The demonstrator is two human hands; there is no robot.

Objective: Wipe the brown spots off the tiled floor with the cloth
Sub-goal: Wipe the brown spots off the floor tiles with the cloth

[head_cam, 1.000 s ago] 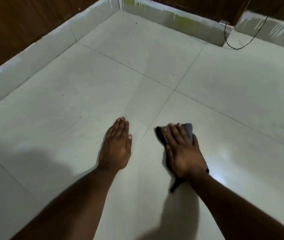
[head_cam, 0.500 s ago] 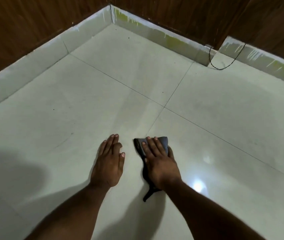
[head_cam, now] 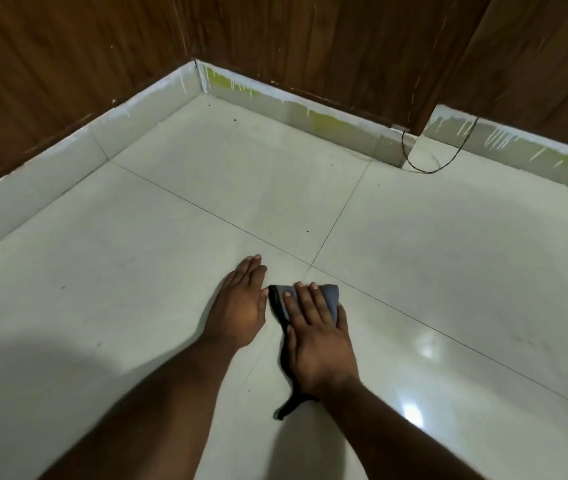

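A dark grey-blue cloth lies flat on the pale tiled floor, near the crossing of two grout lines. My right hand presses down on the cloth with straight fingers, and a dark tail of the cloth trails back beside my wrist. My left hand rests flat on the tile just left of the cloth, its thumb nearly touching the cloth's edge. A few tiny dark specks dot the floor, one ahead of my hands and others near the far corner.
Wood-panelled walls with a pale skirting meet in a corner ahead. A thin black cable loops on the floor at the back right beside a wall jog. Light glares off the tiles at the right.
The view has lifted, showing more of the walls. My right hand has slid the cloth forward toward the grout crossing, and my left hand has moved closer to the cloth.
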